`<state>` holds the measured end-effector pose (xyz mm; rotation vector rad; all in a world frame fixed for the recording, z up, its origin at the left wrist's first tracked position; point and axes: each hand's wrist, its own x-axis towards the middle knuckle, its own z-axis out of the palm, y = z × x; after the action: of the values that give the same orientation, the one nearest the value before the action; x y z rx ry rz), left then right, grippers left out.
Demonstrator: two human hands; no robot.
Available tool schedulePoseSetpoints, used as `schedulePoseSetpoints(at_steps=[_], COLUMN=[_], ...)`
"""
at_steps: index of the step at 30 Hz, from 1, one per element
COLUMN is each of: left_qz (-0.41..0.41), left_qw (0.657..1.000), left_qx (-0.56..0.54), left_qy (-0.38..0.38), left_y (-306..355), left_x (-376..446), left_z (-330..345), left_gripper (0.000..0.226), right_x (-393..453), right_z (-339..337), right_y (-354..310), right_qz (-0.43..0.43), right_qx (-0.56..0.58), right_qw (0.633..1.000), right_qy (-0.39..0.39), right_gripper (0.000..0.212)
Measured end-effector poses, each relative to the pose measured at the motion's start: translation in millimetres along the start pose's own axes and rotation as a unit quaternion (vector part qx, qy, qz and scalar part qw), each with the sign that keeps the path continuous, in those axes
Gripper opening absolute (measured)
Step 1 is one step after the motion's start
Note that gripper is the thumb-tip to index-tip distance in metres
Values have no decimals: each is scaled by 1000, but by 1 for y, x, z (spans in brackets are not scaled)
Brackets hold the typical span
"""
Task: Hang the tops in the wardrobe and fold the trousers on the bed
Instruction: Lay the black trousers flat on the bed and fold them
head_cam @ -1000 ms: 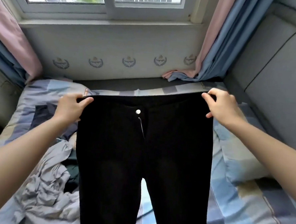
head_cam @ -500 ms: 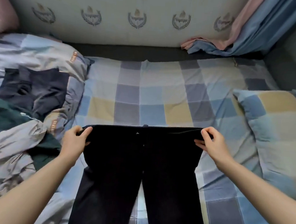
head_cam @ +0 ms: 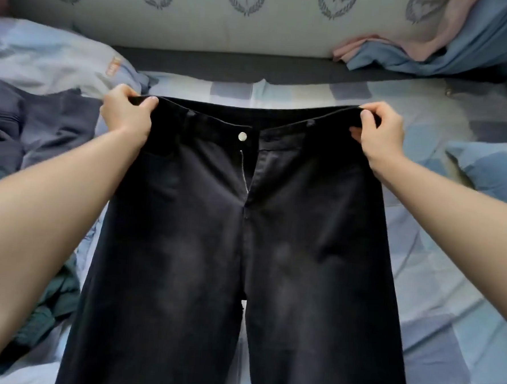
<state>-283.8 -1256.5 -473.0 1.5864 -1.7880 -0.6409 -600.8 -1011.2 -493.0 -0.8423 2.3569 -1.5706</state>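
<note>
trousers (head_cam: 242, 250): black, front side up, silver button (head_cam: 242, 136) and open zip showing; waistband stretched crosswise at the far end, legs running toward the viewer and out of frame, so the long axis lies front to back over the bed (head_cam: 436, 292). whether the cloth rests fully on the sheet or partly hangs cannot be told. left hand (head_cam: 126, 115): pinches the left waistband corner, thumb on top, fingers curled under. right hand (head_cam: 379, 131): pinches the right corner in the same way. both hands equally near, each at one end of the band, well apart. judgement: a lengthwise fold would bring one corner across to the other. pile of clothes (head_cam: 42, 125): left of the trousers. pillow (head_cam: 491, 167): right.
</note>
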Motion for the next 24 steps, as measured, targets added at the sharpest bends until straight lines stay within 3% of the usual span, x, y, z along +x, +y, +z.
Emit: schedulePoseSetpoints(at_steps=[3,5,8,10,12,15,17,19,22,24], left_qz=[48,78,55,70,120,163,178,235,364,395], left_qw=[992,967,917,877,860,860,872,878,824,784], left_qx=[29,114,215,277,323,358,335,285,256,297], left_qy=[-112,-215,-331,-387,-376,-326,-309,-304,-349,-375], left_y=[-45,-92,-152,-182,-203,-216,-213,-200,-188,-195], left_x=[-12,-40,-105,-154,-188,-217,-233,-254,-294,-319], left_z=[40,69,100,108,107,101,98,93,84,79], left_gripper=[62,78,71,67,64,61,60,59,59,58], right_x=[-5,-25,-63,-97,-125,-158,-178,-202,-246,-276], right_z=[24,41,62,63,51,28,15,0,-19,-30], right_y=[45,81,139,174,198,213,213,208,200,198], right_qz=[28,61,87,95,69,72,129,201,277,296], right_qx=[-86,-123,-174,-283,-345,-296,-257,-237,-214,-227], right_qw=[983,961,936,897,881,929,950,948,932,918], right_qy=[-161,-239,-293,-326,-316,-212,-120,-64,-90,-139], right_gripper=[60,79,80,68,62,61,59,56,53,49])
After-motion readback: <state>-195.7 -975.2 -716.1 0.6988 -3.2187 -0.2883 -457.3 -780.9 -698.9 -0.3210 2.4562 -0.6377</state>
